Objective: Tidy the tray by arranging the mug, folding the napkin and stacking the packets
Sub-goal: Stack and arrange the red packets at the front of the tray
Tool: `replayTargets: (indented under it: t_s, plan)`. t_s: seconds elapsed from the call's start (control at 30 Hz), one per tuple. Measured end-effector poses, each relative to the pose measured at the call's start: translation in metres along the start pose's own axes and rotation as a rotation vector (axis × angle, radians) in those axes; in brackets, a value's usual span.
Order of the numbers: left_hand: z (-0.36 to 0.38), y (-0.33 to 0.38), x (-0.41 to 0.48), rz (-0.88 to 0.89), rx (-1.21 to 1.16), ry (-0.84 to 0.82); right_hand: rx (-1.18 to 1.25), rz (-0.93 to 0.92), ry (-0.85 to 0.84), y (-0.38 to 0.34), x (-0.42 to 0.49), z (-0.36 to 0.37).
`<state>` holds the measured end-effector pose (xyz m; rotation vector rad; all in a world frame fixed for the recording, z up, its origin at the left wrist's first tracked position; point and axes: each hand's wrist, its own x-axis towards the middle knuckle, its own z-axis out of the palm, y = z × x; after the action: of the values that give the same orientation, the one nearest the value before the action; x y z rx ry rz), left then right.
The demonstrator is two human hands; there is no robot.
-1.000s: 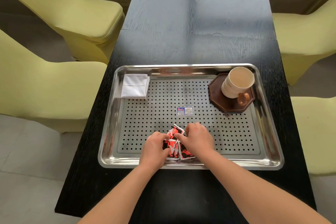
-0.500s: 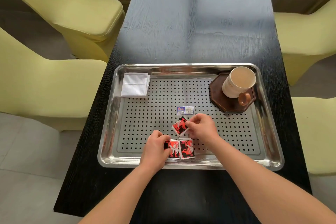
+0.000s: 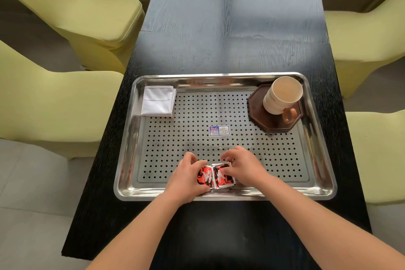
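The red/black/white packets are seen at the near-centre of the tray, lying side by side on the perforated floor, just inside the front rim. They are gripped from both sides: the left hand is curled over the left packet w/ fingers bent and the thumb near the rim; the right hand is closed down on the right packet, fingertips pressed on its top and far edge. Whether more packets lie underneath can't be told, since the pile is partly hidden by both hands.

The napkin, white and folded to a rectangle, is laid flat in the far-left corner, touching the tray wall. The mug, cream w/ a brown handle turned toward the person, is stood upright on a dark octagonal coaster in the far-right corner. A small blue/white label is stuck to the tray floor at centre, well apart from the rest.

The tray is set on a narrow black wood-grain table. Yellow-green chairs are ranged along both sides. Nothing is placed between hands and packets.
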<state>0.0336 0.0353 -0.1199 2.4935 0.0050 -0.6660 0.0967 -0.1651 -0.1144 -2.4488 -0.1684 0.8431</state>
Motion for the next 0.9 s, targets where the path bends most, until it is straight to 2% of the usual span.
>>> replayTargets:
  t_s: [0.23,0.63,0.9]
  plan:
    - [-0.003,0.0,0.007,0.031,0.125,-0.016,-0.26,-0.081,-0.06,0.002,-0.005,0.013]
    - [-0.004,-0.002,0.007,-0.034,0.021,-0.045,-0.151,-0.009,0.014,0.004,-0.012,0.011]
    - [-0.01,0.007,0.008,0.024,0.198,-0.072,-0.32,-0.083,-0.051,-0.006,-0.013,0.016]
